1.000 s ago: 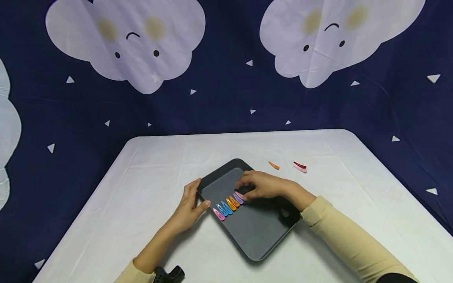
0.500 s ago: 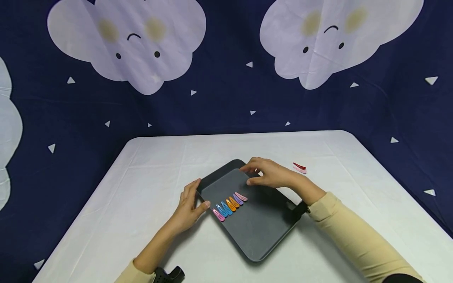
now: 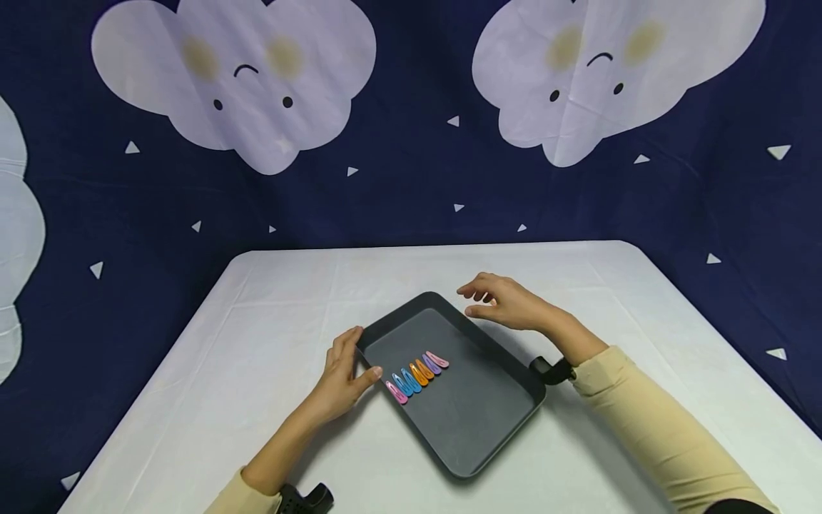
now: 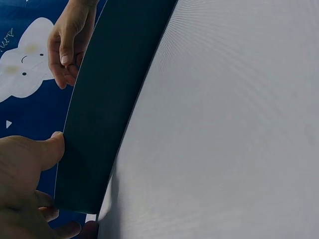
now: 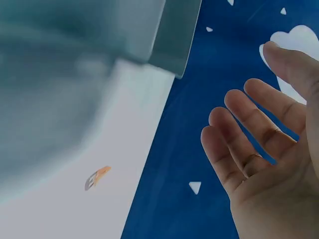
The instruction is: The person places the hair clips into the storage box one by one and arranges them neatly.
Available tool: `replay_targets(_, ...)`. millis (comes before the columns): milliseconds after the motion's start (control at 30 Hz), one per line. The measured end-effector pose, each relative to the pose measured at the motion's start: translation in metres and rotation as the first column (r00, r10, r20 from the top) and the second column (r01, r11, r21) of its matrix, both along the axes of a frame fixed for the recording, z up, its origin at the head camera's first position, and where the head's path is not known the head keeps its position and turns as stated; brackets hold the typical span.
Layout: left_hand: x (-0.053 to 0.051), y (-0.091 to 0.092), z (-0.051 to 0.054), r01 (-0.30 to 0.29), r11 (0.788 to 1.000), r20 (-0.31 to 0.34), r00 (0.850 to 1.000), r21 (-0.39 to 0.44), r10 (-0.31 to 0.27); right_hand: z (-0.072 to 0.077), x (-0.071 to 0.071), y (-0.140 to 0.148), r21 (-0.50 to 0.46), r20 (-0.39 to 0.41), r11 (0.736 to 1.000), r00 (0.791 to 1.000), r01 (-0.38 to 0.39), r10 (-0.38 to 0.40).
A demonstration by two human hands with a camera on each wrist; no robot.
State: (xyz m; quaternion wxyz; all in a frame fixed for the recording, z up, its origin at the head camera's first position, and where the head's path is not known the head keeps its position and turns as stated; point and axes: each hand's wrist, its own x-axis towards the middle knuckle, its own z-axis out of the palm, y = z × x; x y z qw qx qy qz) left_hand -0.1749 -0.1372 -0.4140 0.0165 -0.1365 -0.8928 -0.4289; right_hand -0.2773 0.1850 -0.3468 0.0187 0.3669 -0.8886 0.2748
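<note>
A dark grey tray (image 3: pixel 475 428) lies turned at an angle on the table. A slanting row of several hair clips (image 3: pixel 417 374), pink, blue, orange and purple, lies in it near the left side. My left hand (image 3: pixel 340 375) holds the tray's left corner, its thumb (image 4: pixel 52 149) over the rim in the left wrist view. Beyond the tray's upper right edge, my right hand (image 3: pixel 510 301) hovers with fingers spread and holds nothing. An orange clip (image 5: pixel 102 173) lies on the white surface in the right wrist view; in the head view the right hand hides it.
The white table (image 3: pixel 289 300) extends around the tray. Behind it hangs a dark blue cloth (image 3: pixel 411 193) with clouds and small white triangles. A black wrist device (image 3: pixel 554 371) sits at the right cuff, close to the tray's right corner.
My right hand has moved from the clip row up and right, past the tray's edge, and now covers the spot of the loose red and pink clips. The left hand stays in place.
</note>
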Motion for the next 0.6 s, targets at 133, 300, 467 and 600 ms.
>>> replay_targets(133, 0.0, -0.001, 0.0, 0.001, 1.0, 0.01, 1.0, -0.002, -0.001, -0.002, -0.006, 0.008, -0.016, -0.005, 1.0, 1.0, 0.018, -0.018)
replay_targets(300, -0.001, -0.002, -0.002, 0.002, 1.0, 0.021, 1.0, -0.003, -0.001, -0.004, -0.012, 0.017, -0.032, 0.001, 0.998, 0.998, 0.056, -0.056)
replay_targets(467, -0.001, -0.002, -0.002, 0.002, 1.0, 0.043, 0.999, 0.007, -0.002, -0.007, -0.018, 0.028, -0.069, 0.019, 0.992, 0.994, 0.109, -0.108)
replay_targets(600, -0.001, -0.002, -0.001, -0.004, 1.0, 0.046, 0.999, 0.01, 0.003, -0.01, -0.024, 0.036, -0.078, 0.032, 0.985, 0.988, 0.153, -0.15)
